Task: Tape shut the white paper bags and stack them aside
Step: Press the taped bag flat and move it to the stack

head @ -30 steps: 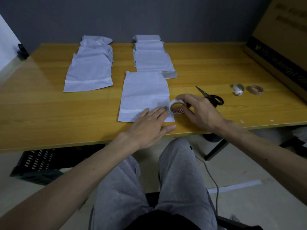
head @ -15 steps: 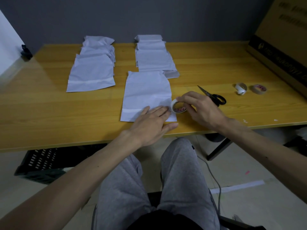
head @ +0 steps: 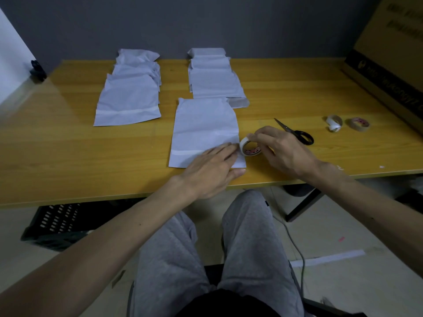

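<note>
In the head view, a white paper bag point(head: 203, 129) lies flat on the table point(head: 68, 156), its folded end toward the person. A strip of tape point(head: 183, 153) runs across that fold from the bag's left edge toward its right edge. The left hand point(head: 210, 170) lies flat and open on the bag's near right corner, fingers spread and pressing the paper, gripping nothing. The right hand point(head: 283, 149) is just right of the bag, its fingers closed around a roll of tape point(head: 250, 147) that stands on edge touching the bag's right edge.

To finish this step well, the strip should probably stay taut while the left fingers rub it down toward the roll, so that no wrinkle or lifted end is left on the fold. The roll would best be carried a little past the bag's edge before the cut. Scissors point(head: 295, 131) lie just beyond the right hand, within easy reach.

Left of the bag and farther back is a stack of bags point(head: 130, 99) whose top one already carries a tape strip. Straight behind the bag is another pile of bags point(head: 212, 76), seemingly still to be taped.
</note>
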`<state>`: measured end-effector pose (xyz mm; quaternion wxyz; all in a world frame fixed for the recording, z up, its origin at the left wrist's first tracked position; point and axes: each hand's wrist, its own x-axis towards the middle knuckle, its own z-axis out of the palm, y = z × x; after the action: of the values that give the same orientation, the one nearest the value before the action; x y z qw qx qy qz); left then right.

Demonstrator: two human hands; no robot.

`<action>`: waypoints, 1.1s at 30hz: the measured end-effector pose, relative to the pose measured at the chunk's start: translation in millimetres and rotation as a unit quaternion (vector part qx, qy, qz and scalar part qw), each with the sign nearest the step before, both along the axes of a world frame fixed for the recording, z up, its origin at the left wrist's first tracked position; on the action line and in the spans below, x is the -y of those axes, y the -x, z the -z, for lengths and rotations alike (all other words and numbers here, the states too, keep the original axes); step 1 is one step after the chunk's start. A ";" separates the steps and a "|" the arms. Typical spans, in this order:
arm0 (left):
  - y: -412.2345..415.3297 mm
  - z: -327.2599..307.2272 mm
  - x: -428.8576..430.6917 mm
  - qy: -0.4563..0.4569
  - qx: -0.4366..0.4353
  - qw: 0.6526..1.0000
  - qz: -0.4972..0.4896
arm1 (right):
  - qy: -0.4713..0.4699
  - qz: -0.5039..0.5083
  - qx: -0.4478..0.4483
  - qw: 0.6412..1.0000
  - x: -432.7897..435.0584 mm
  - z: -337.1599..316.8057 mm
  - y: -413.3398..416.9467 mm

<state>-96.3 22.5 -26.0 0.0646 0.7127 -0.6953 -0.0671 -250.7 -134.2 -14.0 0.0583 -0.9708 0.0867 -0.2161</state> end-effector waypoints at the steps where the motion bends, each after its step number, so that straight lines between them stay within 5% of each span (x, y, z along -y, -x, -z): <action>1: 0.2 0.5 1.2 -0.004 0.007 1.000 0.003 | 0.000 0.000 0.000 1.000 0.1 -0.2 -0.1; 11: -9.2 10.6 1.7 -0.038 -0.077 0.996 0.019 | -0.019 0.017 0.019 1.000 -1.8 1.8 2.7; 33: -1.2 2.3 9.2 0.011 0.012 0.999 0.046 | -0.009 0.002 0.003 1.000 -3.6 2.8 3.3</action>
<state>-95.1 13.3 -28.3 0.0612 0.6799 -0.7287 -0.0539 -254.0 -130.5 -16.8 0.0671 -0.9693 0.0903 -0.2186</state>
